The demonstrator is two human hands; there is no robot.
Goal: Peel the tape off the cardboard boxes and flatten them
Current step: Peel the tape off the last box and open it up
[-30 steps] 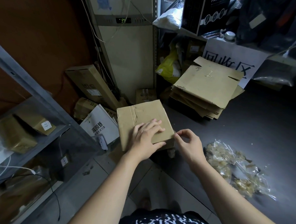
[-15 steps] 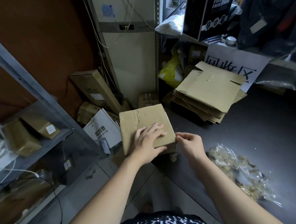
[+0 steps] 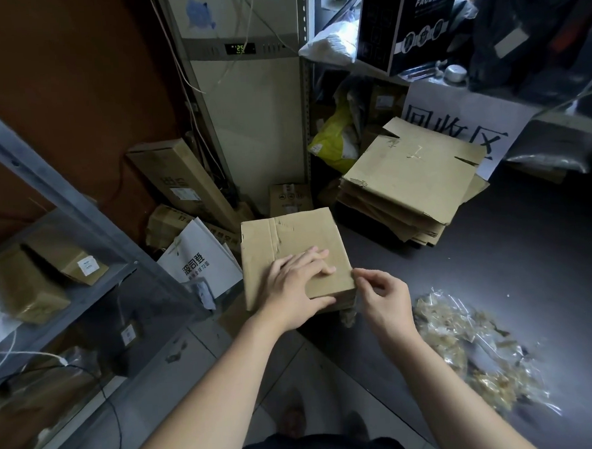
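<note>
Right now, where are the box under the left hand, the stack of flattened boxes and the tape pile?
box [image 3: 288, 238], head view, bare top face.
stack of flattened boxes [image 3: 412, 173], head view, top sheet.
tape pile [image 3: 465, 349], head view, middle of heap.

Two hands (left hand [image 3: 291, 288], right hand [image 3: 387, 300]), one flattened stack [image 3: 415, 180]

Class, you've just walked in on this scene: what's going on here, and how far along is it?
A person works on a cardboard box at the edge of a dark table. The left hand presses flat on its top; the right hand pinches at its near right corner, probably at a tape end. Behind it flattened boxes are stacked, and peeled tape is heaped to the right.
</note>
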